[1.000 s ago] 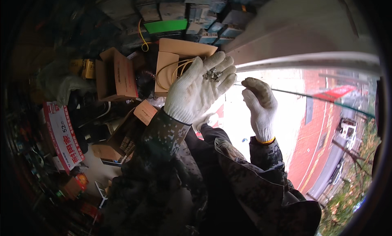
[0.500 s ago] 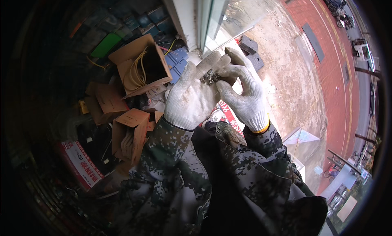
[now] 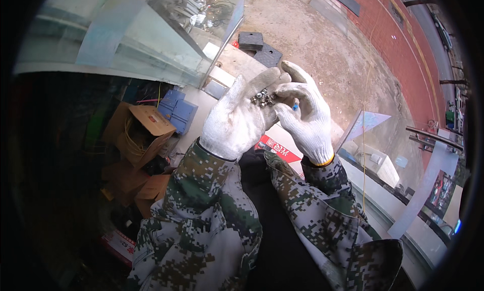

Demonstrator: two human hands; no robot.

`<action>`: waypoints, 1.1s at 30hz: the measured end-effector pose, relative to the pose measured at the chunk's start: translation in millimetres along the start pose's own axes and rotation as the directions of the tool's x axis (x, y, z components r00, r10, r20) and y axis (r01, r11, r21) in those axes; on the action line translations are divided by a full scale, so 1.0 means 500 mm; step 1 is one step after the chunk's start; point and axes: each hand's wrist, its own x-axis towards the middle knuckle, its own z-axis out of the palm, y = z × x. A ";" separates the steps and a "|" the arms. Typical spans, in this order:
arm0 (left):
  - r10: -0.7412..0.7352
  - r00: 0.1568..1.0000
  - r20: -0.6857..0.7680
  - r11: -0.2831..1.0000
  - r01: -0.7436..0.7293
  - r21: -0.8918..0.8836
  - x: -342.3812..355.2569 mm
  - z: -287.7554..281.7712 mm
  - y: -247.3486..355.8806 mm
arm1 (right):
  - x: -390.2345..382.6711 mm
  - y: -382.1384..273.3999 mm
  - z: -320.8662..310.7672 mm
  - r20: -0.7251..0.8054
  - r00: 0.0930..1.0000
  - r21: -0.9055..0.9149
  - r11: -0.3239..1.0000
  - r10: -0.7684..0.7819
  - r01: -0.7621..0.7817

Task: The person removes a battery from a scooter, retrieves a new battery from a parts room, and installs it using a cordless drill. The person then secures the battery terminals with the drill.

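Right grip (image 3: 308,122) has neared metal pieces (image 3: 262,98); view turned.

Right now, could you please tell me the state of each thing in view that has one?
Left gloved hand: palm up, cupped
Small metal pieces: loose, heaped in the left hand
Right gloved hand: fingers curled beside the heap; whether its grip holds a piece is unclear
Cardboard box: open
Yellow cable: coiled inside that box
Dark slabs: lying on the ground outside

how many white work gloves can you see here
2: one white glove on the left hand, palm up with small metal pieces, the other on the right hand, fingers curled beside them. The dark left side could hide more.
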 end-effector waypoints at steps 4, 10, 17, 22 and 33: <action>-0.013 0.996 -0.086 1.000 0.014 0.016 -0.009 0.004 -0.009 | 0.004 0.003 -0.013 0.020 0.999 0.095 0.995 0.029 -0.031; -0.072 0.995 -0.075 0.997 0.070 -0.020 -0.003 0.015 -0.013 | 0.007 0.005 -0.011 0.061 0.996 0.130 0.989 0.062 -0.069; -0.079 0.994 -0.073 0.996 0.076 -0.041 -0.004 0.017 -0.007 | 0.006 0.004 -0.003 0.043 0.993 0.194 0.974 0.114 -0.120; -0.072 0.996 -0.053 0.997 0.070 -0.037 -0.003 0.012 -0.005 | 0.009 0.006 0.002 0.053 0.992 0.209 0.970 0.116 -0.125; -0.044 0.999 -0.033 0.999 0.044 -0.005 -0.007 0.011 0.002 | 0.008 -0.003 0.009 -0.003 0.999 0.171 0.984 -0.053 0.053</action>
